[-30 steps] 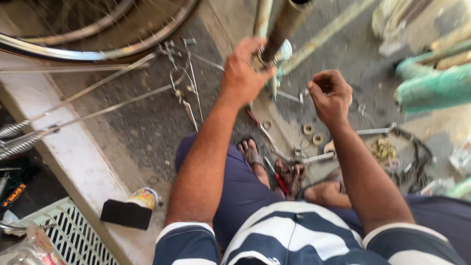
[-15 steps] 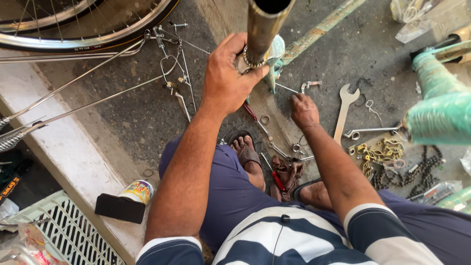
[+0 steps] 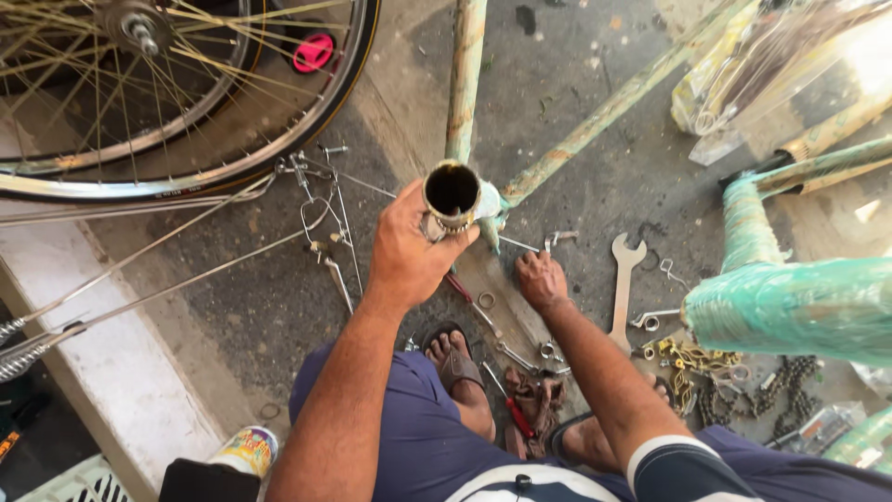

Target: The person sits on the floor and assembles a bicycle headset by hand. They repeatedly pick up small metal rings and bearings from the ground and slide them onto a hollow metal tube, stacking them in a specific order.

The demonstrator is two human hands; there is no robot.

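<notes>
Frame tube [image 3: 452,191], gripped by left hand [image 3: 409,256], points open-end up toward camera.

An open-ended pale green frame tube [image 3: 452,191] stands upright, mouth facing up.

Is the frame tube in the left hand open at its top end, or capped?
Open. The tube shows a dark hollow mouth ringed by a metal rim, with the left hand gripping just beneath it.

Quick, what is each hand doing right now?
Left hand: closed around the tube.
Right hand: down on the ground among small parts; whether it holds anything cannot be told.
</notes>
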